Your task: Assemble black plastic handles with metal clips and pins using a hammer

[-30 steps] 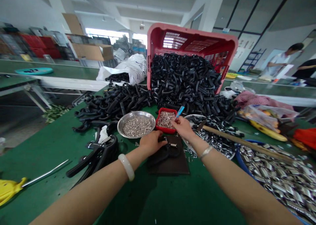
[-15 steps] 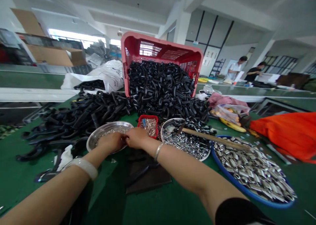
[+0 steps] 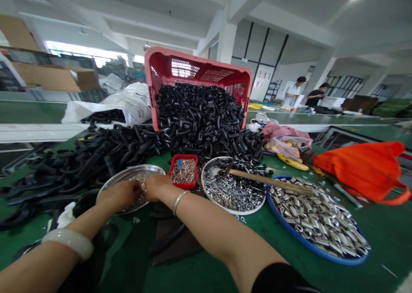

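Note:
My left hand (image 3: 121,195) is over the shallow metal bowl (image 3: 107,182), its fingers curled closed; whatever they hold is hidden. Right beside it, my right hand (image 3: 158,186) reaches over the bowl's right side with the fingers bent down and pressed together. Small metal parts (image 3: 141,176) lie in the bowl, too tiny to name. Just under my right wrist, a black curved part (image 3: 169,238) rests on a dark flat block (image 3: 180,252). A red tray (image 3: 169,173) of small screws, with a blue-handled tool (image 3: 179,165) in it, stands close to my right hand.
A tipped red crate (image 3: 199,58) spills black plastic parts (image 3: 206,113) across the back. On the right are a white tray (image 3: 233,211) of metal hardware, a hammer (image 3: 257,176), a blue basin (image 3: 299,241) of metal sleeves and an orange bag (image 3: 360,168). Two people work far back.
My hands were together at the bowl's right edge; now they are slightly apart, farther left over the bowl. The view has shifted, so the bench things appear farther left.

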